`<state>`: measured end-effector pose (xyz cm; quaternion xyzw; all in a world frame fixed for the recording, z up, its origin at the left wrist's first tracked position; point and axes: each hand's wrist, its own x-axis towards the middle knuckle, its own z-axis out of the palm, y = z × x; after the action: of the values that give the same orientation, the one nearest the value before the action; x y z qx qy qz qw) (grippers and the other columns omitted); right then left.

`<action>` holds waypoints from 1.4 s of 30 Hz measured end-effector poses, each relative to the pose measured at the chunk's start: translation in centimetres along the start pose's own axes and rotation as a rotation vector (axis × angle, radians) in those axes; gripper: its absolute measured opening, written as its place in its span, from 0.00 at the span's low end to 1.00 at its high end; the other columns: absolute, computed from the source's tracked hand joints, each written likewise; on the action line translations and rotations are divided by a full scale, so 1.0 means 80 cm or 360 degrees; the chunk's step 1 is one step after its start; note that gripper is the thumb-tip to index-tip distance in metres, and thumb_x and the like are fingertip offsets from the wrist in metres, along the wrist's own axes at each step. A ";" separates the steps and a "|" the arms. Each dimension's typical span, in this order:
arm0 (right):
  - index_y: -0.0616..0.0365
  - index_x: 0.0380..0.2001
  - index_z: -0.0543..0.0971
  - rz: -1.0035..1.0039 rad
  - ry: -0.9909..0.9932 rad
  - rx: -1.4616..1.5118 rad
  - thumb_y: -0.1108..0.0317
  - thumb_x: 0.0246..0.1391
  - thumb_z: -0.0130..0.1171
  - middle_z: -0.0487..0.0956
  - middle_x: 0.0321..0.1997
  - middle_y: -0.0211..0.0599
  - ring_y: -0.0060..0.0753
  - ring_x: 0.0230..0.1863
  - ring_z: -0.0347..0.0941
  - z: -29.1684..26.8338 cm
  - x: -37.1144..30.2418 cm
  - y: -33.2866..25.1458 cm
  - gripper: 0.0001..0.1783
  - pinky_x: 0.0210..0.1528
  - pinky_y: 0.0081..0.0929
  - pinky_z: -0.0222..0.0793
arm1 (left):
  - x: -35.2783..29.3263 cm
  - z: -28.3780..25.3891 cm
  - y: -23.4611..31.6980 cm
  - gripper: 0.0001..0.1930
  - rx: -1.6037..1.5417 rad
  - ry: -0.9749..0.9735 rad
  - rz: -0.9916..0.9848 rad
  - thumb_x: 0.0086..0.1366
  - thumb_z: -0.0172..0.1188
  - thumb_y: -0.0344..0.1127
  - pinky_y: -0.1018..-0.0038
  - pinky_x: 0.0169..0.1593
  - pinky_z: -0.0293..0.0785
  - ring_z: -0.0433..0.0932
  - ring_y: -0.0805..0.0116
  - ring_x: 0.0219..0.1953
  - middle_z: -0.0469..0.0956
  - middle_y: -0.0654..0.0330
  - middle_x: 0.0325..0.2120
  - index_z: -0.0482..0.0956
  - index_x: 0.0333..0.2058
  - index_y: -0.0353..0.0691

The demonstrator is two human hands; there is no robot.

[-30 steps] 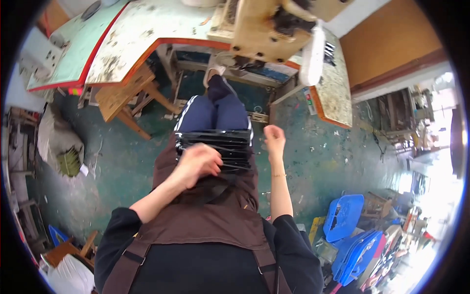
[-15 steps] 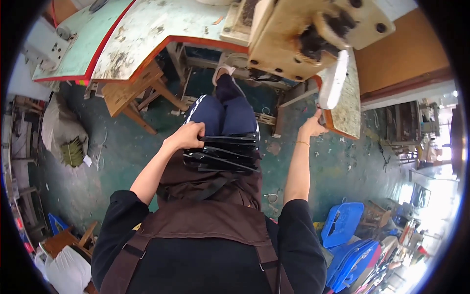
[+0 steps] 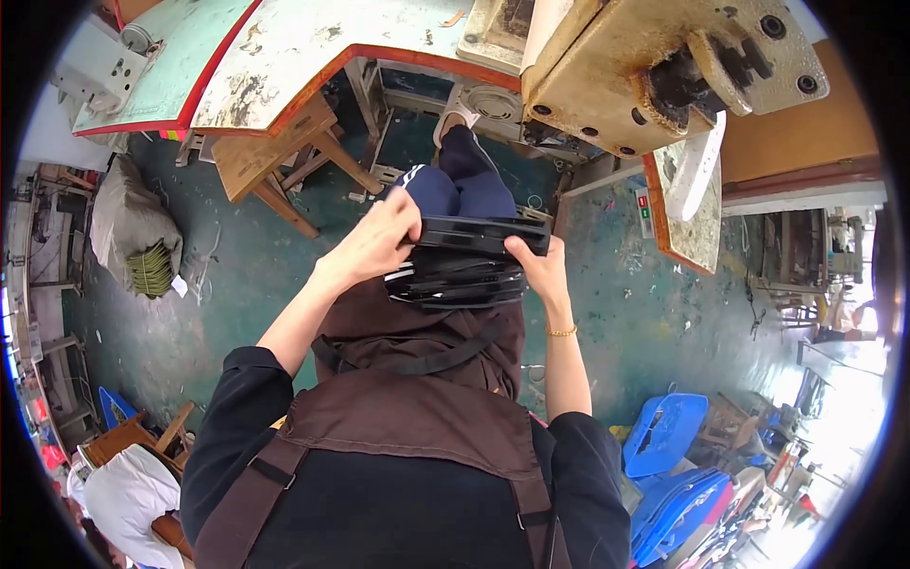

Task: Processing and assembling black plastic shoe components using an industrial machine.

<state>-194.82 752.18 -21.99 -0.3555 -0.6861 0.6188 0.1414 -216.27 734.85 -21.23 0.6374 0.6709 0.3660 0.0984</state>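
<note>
My left hand (image 3: pixel 381 237) and right hand (image 3: pixel 544 269) hold opposite ends of a glossy black strip (image 3: pixel 482 234), at the far edge of a black stack (image 3: pixel 462 282) on my lap; a worn beige machine (image 3: pixel 607 81) looms ahead, right.

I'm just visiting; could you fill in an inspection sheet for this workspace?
Surface: pale worktop with orange-red edge, darkly stained.
Job's things: loose stack of glossy black flat pieces; one glossy black strip held.
Clutter: blue plastic basket, bulging grey sack.
Hands: left hand and right hand hold the strip's opposite ends.
Cables: thin pale strands on the green floor; cable or thread, cannot tell.
Surroundings: beige metal machine, brown wooden stool.
</note>
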 end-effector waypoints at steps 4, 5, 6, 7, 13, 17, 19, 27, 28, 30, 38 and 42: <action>0.64 0.24 0.79 -0.0423 -0.0014 0.0126 0.77 0.43 0.62 0.75 0.26 0.27 0.16 0.25 0.61 0.003 0.007 -0.022 0.02 0.30 0.13 0.58 | 0.012 -0.036 0.024 0.13 -0.0039 0.0064 -0.0368 0.42 0.61 0.24 0.75 0.32 0.65 0.65 0.62 0.23 0.70 0.60 0.24 0.67 0.27 0.38; 0.64 0.23 0.79 -0.0564 -0.0025 0.0169 0.79 0.42 0.62 0.75 0.26 0.28 0.17 0.25 0.62 0.002 0.007 -0.028 0.02 0.30 0.13 0.59 | 0.014 -0.047 0.030 0.13 -0.0049 0.0086 -0.0496 0.42 0.61 0.23 0.77 0.33 0.65 0.64 0.64 0.23 0.69 0.61 0.24 0.67 0.28 0.38; 0.64 0.23 0.79 -0.0563 -0.0031 0.0171 0.79 0.42 0.62 0.75 0.26 0.28 0.17 0.25 0.62 0.002 0.007 -0.037 0.02 0.30 0.13 0.59 | 0.014 -0.061 0.034 0.13 -0.0046 0.0088 -0.0502 0.42 0.61 0.23 0.77 0.33 0.65 0.64 0.64 0.23 0.69 0.61 0.24 0.67 0.28 0.38; 0.65 0.24 0.79 -0.0739 -0.0026 0.0178 0.79 0.42 0.62 0.75 0.26 0.28 0.17 0.25 0.62 0.000 0.007 -0.048 0.03 0.30 0.13 0.59 | 0.014 -0.077 0.038 0.14 -0.0163 0.0038 -0.0556 0.43 0.61 0.23 0.77 0.32 0.64 0.64 0.66 0.23 0.69 0.62 0.24 0.68 0.29 0.38; 0.66 0.30 0.79 -0.0958 0.0152 0.0277 0.81 0.41 0.62 0.76 0.27 0.30 0.19 0.25 0.63 -0.022 -0.014 -0.074 0.09 0.29 0.14 0.60 | 0.020 -0.107 0.052 0.13 -0.0840 0.0053 -0.0664 0.47 0.63 0.22 0.81 0.32 0.62 0.65 0.73 0.24 0.71 0.64 0.26 0.70 0.31 0.37; 0.66 0.34 0.79 -0.0675 0.0244 0.0336 0.82 0.40 0.62 0.77 0.29 0.33 0.21 0.27 0.65 -0.037 -0.038 -0.054 0.13 0.31 0.13 0.61 | 0.025 -0.091 0.069 0.11 -0.1169 0.0264 -0.0521 0.49 0.62 0.21 0.83 0.31 0.61 0.65 0.76 0.25 0.72 0.63 0.27 0.71 0.31 0.37; 0.66 0.37 0.78 -0.0768 0.0080 0.0328 0.82 0.39 0.62 0.77 0.30 0.34 0.22 0.29 0.66 -0.042 -0.046 -0.035 0.16 0.33 0.13 0.61 | 0.024 -0.086 0.080 0.10 -0.1140 0.0393 -0.0324 0.50 0.61 0.20 0.83 0.32 0.61 0.65 0.76 0.26 0.72 0.63 0.28 0.71 0.31 0.37; 0.63 0.48 0.72 -0.0325 0.0040 -0.0069 0.71 0.38 0.67 0.76 0.44 0.39 0.28 0.41 0.69 -0.046 -0.057 -0.013 0.30 0.44 0.17 0.62 | 0.011 -0.119 0.097 0.12 -0.1114 0.0640 -0.0183 0.51 0.57 0.18 0.83 0.34 0.61 0.66 0.74 0.28 0.71 0.61 0.30 0.71 0.35 0.35; 0.63 0.51 0.70 -0.0406 0.0031 0.0029 0.67 0.38 0.68 0.74 0.46 0.39 0.29 0.44 0.69 -0.040 -0.051 -0.001 0.34 0.46 0.19 0.62 | 0.009 -0.122 0.096 0.11 -0.1101 0.0664 -0.0177 0.51 0.56 0.18 0.83 0.34 0.61 0.66 0.74 0.28 0.71 0.61 0.30 0.71 0.35 0.34; 0.61 0.56 0.65 -0.0576 0.0013 0.0226 0.60 0.37 0.70 0.72 0.51 0.40 0.31 0.50 0.68 -0.027 -0.042 0.017 0.42 0.51 0.22 0.61 | 0.008 -0.127 0.097 0.11 -0.1070 0.0716 -0.0158 0.52 0.56 0.18 0.83 0.34 0.61 0.66 0.73 0.28 0.71 0.60 0.30 0.73 0.36 0.34; 0.59 0.62 0.52 -0.0794 -0.0164 0.1144 0.49 0.39 0.68 0.70 0.53 0.46 0.38 0.59 0.61 0.004 -0.022 -0.030 0.52 0.60 0.29 0.53 | 0.034 -0.094 0.116 0.11 -0.1216 0.0369 -0.0145 0.52 0.56 0.19 0.83 0.33 0.62 0.67 0.75 0.27 0.72 0.61 0.28 0.77 0.37 0.33; 0.64 0.49 0.71 -0.0614 0.0226 0.0966 0.69 0.44 0.65 0.77 0.39 0.39 0.28 0.39 0.73 -0.055 -0.041 -0.005 0.27 0.46 0.19 0.65 | 0.052 -0.076 0.126 0.09 -0.1652 0.0374 -0.0312 0.54 0.58 0.22 0.85 0.32 0.62 0.68 0.77 0.27 0.73 0.63 0.28 0.77 0.36 0.34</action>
<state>-189.84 753.33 -19.93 -0.2033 -0.5143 0.7299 0.4018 -212.73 735.71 -9.32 0.3941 0.4649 0.7073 0.3582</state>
